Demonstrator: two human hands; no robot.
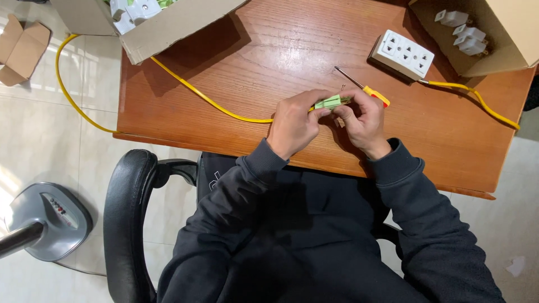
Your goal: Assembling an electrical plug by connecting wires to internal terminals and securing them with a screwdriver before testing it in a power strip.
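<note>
Much of the small pale-green plastic part (331,102) is buried under fingers, so only its top edge shows, and whether the thin yellow cable (196,92) enters it cannot be told, since the cable vanishes beneath the left hand (295,124). The open brown cardboard box at 11 o'clock (168,25) and the second cardboard box at 1 o'clock (505,33) are both cut off by the frame, their white and green contents only partly seen. The reddish-brown wooden table (236,62) stands on pale glossy floor tiles (45,134); a grey fan base (48,219) sits at 8 o'clock, a black padded chair armrest (126,213) at 7 o'clock, and a flattened scrap of cardboard (19,50) at 10 o'clock. A white rectangular multi-socket block (402,54) lies at 1 o'clock of the hands, and a slim screwdriver with a yellow and red handle (365,88) lies just beyond them, its handle end by the right hand (365,124). The green part sits at the middle of the table's near half, held between both hands: the left fingers are pinched on its left end and the right fingers curl closed around its right end. It looks flat, elongated and ridged.
</note>
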